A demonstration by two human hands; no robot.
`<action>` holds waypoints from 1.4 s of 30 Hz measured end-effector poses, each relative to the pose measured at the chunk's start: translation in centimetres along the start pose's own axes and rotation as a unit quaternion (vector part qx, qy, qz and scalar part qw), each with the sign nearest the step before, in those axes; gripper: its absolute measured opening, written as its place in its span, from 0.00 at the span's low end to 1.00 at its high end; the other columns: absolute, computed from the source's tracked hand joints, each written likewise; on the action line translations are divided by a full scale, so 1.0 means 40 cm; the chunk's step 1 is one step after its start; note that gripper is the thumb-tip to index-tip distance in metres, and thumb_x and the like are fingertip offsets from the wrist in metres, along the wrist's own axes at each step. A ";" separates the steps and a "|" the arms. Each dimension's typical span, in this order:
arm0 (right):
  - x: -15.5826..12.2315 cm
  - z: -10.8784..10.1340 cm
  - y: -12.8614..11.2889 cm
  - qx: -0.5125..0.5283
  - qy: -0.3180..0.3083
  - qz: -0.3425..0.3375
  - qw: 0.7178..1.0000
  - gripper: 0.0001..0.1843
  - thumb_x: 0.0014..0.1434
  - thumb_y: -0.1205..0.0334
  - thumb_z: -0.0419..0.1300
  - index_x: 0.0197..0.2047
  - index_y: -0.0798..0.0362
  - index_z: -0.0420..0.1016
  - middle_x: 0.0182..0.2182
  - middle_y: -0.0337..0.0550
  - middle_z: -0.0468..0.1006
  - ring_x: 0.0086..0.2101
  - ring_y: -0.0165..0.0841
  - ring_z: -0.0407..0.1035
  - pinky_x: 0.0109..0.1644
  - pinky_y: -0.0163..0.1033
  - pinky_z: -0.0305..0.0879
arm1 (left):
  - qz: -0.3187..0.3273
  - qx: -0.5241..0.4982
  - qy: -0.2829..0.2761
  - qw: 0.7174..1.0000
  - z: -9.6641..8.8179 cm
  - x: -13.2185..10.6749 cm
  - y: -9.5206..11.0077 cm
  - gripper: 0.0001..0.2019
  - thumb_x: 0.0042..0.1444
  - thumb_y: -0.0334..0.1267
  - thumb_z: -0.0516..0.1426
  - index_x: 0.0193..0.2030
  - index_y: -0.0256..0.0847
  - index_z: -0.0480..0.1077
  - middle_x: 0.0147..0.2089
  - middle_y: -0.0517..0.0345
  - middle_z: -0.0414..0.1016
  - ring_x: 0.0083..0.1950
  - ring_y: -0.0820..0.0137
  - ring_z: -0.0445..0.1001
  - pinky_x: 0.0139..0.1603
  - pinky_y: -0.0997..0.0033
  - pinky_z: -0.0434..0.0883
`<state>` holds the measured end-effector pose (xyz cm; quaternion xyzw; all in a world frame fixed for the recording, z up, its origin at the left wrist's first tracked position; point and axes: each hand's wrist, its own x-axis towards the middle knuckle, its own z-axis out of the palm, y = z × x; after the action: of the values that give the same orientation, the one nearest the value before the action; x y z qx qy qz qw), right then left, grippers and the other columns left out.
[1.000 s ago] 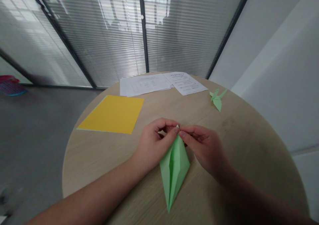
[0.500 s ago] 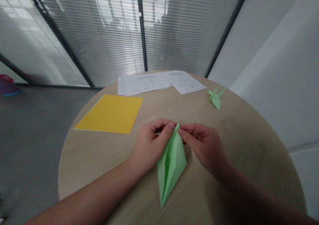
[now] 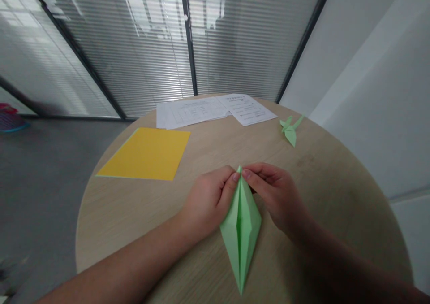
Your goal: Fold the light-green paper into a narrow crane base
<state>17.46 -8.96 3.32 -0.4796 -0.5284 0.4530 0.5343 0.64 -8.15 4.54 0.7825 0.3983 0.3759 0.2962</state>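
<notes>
A light green sheet of origami paper (image 3: 248,225), folded into a long diamond with a slit down its middle, points toward me over the table. My left hand (image 3: 211,198) is closed on its upper left edge, the thumb pressing near the far tip. On the other side of that tip, my right hand (image 3: 272,189) pinches the paper between thumb and forefinger. The fingers beneath the paper are hidden. A finished-looking green origami crane (image 3: 290,131) lies farther off at the right.
A stack of yellow paper (image 3: 148,154) with a pale green edge lies at the left of the round wooden table (image 3: 110,223). Printed white sheets (image 3: 195,111) overlap along the far edge. Beyond stand glass partitions with blinds (image 3: 148,62).
The folded green paper has turned, its near tip swinging right, and now points nearly straight at me. My left fingers have curled in closer around its edge.
</notes>
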 end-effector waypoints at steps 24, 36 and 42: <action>-0.024 0.004 -0.022 -0.112 -0.027 -0.072 0.991 0.10 0.63 0.58 0.62 0.37 0.48 0.86 0.28 0.41 0.85 0.28 0.34 0.77 0.31 0.36 0.71 | -0.014 -0.115 0.092 0.989 0.000 0.009 -0.013 0.07 0.64 0.39 0.61 0.41 0.41 0.79 0.35 0.57 0.79 0.35 0.70 0.75 0.34 0.72 0.70; -0.031 0.006 -0.023 -0.194 -0.027 -0.131 0.972 0.10 0.64 0.59 0.62 0.39 0.48 0.87 0.30 0.40 0.86 0.29 0.34 0.79 0.33 0.34 0.73 | -0.019 -0.074 0.102 0.992 -0.011 0.014 -0.010 0.08 0.63 0.37 0.60 0.35 0.39 0.80 0.30 0.58 0.79 0.30 0.72 0.75 0.30 0.74 0.69; -0.033 0.008 -0.021 -0.182 -0.036 -0.125 0.975 0.10 0.64 0.61 0.61 0.36 0.50 0.85 0.27 0.39 0.84 0.27 0.32 0.77 0.30 0.32 0.71 | 0.062 0.005 0.128 0.990 -0.018 0.016 -0.017 0.08 0.65 0.33 0.58 0.36 0.38 0.77 0.33 0.58 0.77 0.33 0.72 0.75 0.33 0.75 0.69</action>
<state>17.06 -10.37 3.97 -0.4819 -0.6769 0.2960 0.4711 0.02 -7.14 4.64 0.7527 0.3857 0.4886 0.2144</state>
